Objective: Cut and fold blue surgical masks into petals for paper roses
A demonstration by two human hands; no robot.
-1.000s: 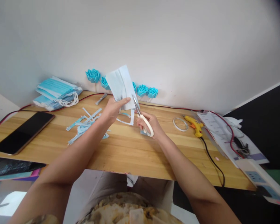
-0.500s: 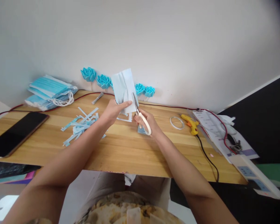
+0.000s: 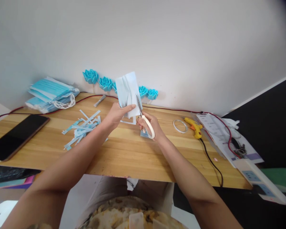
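Observation:
Pinched in my left hand (image 3: 118, 115) is a pale blue face mask piece (image 3: 128, 87), held up above the table with its thumb across the lower part. My right hand (image 3: 152, 124) is closed round the white handles of a pair of scissors (image 3: 146, 122). The blades point up along the right edge of the mask piece. Beneath my hands a thin white strip (image 3: 134, 120) shows, and a blue piece (image 3: 145, 134) lies partly hidden under my right hand. Left of my left forearm lies a pile of cut blue and white strips (image 3: 83, 127).
Blue folded flowers (image 3: 105, 83) stand along the wall. A stack of face masks (image 3: 50, 92) and a phone (image 3: 19, 136) lie left. To the right are a wire ring (image 3: 180, 126), a yellow glue gun (image 3: 194, 127), papers (image 3: 212, 130) and a power strip (image 3: 262, 181) by the table edge.
The mask piece and my left hand have shifted slightly right and a little down, bringing the mask's right edge closer about the scissor blades. My right hand has barely moved.

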